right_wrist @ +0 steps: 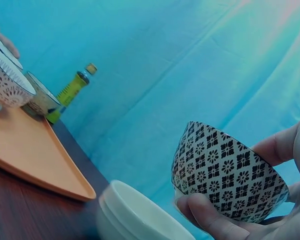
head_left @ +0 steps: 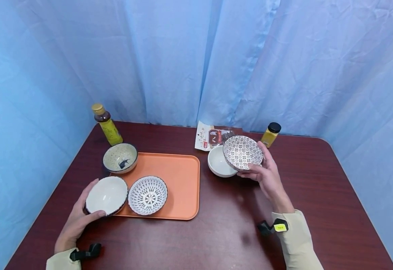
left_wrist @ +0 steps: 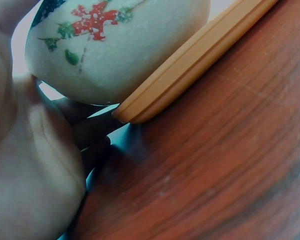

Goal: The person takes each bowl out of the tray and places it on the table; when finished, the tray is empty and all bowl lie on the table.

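Orange tray (head_left: 182,183) as my dial: the right hand (head_left: 268,176) pinches the checkered bowl (head_left: 243,152), raised, at two o'clock; the left hand (head_left: 76,222) curls round the white-lined bowl (head_left: 107,195) at nine. I judge this bowl-moving; next calls for level, steady grips.

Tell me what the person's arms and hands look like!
The left hand and right hand wear no gloves. The sleeves are pale cream. Near each sleeve's end is a black band with a chunky black piece. The right one has a yellow label, too small to read.
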Tool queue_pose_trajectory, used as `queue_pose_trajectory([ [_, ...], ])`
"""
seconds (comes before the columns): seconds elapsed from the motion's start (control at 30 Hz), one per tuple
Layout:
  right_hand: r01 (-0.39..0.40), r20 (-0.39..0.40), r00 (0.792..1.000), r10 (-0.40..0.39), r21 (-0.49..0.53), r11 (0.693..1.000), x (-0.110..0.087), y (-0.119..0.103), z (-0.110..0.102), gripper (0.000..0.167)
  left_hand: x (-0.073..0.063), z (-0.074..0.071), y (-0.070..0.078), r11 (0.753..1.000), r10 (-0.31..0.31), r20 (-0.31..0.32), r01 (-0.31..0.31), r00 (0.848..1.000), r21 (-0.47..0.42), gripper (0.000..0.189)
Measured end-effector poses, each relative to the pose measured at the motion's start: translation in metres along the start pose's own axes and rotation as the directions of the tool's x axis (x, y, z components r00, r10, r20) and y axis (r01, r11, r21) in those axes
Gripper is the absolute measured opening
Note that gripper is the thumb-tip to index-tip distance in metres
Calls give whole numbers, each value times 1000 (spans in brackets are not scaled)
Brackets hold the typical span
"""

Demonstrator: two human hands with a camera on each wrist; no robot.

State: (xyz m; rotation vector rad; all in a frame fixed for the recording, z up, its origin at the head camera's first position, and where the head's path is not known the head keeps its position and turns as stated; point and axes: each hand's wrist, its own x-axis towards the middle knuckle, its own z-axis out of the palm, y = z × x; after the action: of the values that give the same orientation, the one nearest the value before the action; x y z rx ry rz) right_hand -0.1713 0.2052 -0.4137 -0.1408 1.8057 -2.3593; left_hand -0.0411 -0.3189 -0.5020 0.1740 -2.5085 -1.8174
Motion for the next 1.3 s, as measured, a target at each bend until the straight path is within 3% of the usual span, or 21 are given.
queue_pose_trajectory([
  [0.3,72,-36,997,-69,72,995,-10,-4,-28,84,0,0,0,1000,5,3,-5,1000,-17,96],
  [0.97,148,-113,985,-130,168,975,-31,-5,-92,84,-1,1,0,999,5,12,-5,1000,-37,96],
  [1.3,187,-141,978,-154,264,946,-41,-2,-120,85,-1,1,-1,998,8,7,-7,1000,-61,97],
])
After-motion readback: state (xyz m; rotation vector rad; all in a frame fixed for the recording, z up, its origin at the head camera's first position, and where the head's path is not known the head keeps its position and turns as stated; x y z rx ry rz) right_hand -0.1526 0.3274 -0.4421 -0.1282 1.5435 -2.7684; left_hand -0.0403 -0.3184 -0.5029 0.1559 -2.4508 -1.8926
